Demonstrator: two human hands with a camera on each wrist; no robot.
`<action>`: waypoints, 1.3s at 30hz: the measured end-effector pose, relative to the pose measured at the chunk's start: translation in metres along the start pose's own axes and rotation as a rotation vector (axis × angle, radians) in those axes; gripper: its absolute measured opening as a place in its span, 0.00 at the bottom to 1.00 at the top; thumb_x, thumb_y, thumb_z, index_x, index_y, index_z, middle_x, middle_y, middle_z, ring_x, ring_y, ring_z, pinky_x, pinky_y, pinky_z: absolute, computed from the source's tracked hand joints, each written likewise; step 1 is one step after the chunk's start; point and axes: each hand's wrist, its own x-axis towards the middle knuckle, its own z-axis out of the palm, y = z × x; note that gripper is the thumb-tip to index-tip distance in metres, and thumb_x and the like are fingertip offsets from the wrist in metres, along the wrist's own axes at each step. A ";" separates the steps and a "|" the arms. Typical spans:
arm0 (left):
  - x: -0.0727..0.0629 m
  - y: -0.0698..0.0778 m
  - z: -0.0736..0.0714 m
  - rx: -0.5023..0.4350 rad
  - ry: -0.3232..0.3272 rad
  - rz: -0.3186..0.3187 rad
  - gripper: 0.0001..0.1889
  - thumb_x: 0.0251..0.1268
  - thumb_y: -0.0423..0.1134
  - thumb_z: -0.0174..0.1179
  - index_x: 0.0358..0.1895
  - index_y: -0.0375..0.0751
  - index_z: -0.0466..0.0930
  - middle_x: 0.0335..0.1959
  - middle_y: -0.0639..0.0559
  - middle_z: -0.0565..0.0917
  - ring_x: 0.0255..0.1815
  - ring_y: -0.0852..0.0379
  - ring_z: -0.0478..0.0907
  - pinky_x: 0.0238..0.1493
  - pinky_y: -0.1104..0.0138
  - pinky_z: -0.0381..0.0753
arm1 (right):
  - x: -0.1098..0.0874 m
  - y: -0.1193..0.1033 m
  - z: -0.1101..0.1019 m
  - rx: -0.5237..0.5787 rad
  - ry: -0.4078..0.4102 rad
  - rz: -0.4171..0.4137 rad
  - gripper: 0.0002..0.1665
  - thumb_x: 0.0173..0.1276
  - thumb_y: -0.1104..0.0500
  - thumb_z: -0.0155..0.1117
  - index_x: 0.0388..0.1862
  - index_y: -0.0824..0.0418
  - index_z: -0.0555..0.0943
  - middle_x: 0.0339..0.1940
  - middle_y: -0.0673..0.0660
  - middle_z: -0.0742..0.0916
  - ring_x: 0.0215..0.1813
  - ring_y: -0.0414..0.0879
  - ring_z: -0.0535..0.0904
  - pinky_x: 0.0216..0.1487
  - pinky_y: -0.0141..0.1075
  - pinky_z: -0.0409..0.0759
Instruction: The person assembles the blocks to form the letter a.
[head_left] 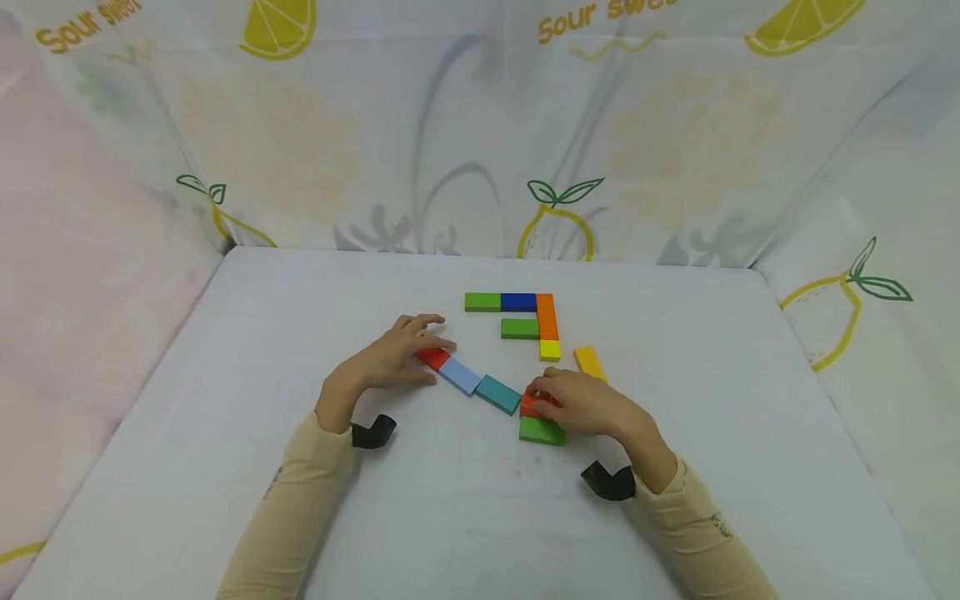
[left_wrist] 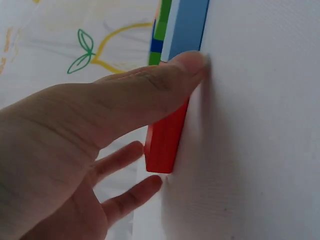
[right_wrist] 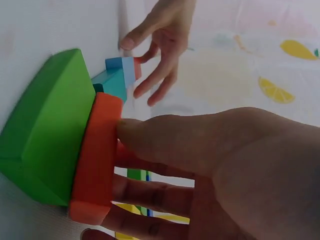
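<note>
My right hand (head_left: 581, 402) pinches an orange-red block (right_wrist: 97, 160), thumb on one side and fingers on the other. That block lies against the long side of a green block (head_left: 542, 431). A teal block (head_left: 498, 394) meets their left end and continues into a light blue block (head_left: 459, 376), then a red block (head_left: 432, 358), in a slanting row. At the red end, my left hand (head_left: 393, 354) straddles the row with thumb and fingers spread apart. In the left wrist view its thumb overlaps the red block, whose far end shows between the fingers.
Behind the row, a hooked arrangement joins a green block (head_left: 482, 302), a dark blue block (head_left: 518, 302), an orange block (head_left: 547, 317), a yellow block (head_left: 550, 350) and another green block (head_left: 520, 329). A yellow-orange block (head_left: 589, 363) lies just beyond my right hand. White cloth (head_left: 675, 333) covers the table.
</note>
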 end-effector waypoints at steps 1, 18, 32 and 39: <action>0.001 -0.002 0.001 0.004 0.011 0.021 0.23 0.54 0.38 0.69 0.56 0.49 0.79 0.66 0.43 0.67 0.64 0.42 0.60 0.61 0.49 0.68 | 0.000 0.001 0.000 -0.006 0.009 -0.006 0.13 0.70 0.56 0.56 0.48 0.59 0.81 0.35 0.49 0.80 0.33 0.39 0.71 0.38 0.30 0.72; 0.002 0.012 -0.002 0.010 -0.135 -0.044 0.15 0.55 0.42 0.68 0.47 0.51 0.81 0.39 0.55 0.77 0.43 0.57 0.71 0.44 0.66 0.72 | -0.001 0.004 -0.001 -0.016 0.014 0.005 0.17 0.65 0.56 0.63 0.51 0.60 0.78 0.34 0.49 0.77 0.34 0.40 0.70 0.37 0.30 0.70; -0.003 0.043 0.003 0.024 -0.309 -0.108 0.15 0.54 0.42 0.68 0.43 0.48 0.73 0.34 0.53 0.73 0.37 0.58 0.69 0.35 0.69 0.69 | -0.003 0.020 -0.007 -0.031 0.006 -0.099 0.14 0.66 0.58 0.62 0.50 0.55 0.79 0.38 0.48 0.80 0.39 0.40 0.73 0.44 0.33 0.75; -0.004 0.042 0.003 0.001 -0.307 -0.108 0.16 0.56 0.44 0.67 0.44 0.47 0.73 0.34 0.52 0.73 0.38 0.57 0.69 0.37 0.69 0.69 | -0.004 0.021 -0.008 -0.017 -0.005 -0.102 0.15 0.66 0.58 0.62 0.51 0.55 0.79 0.39 0.49 0.80 0.40 0.39 0.74 0.44 0.33 0.76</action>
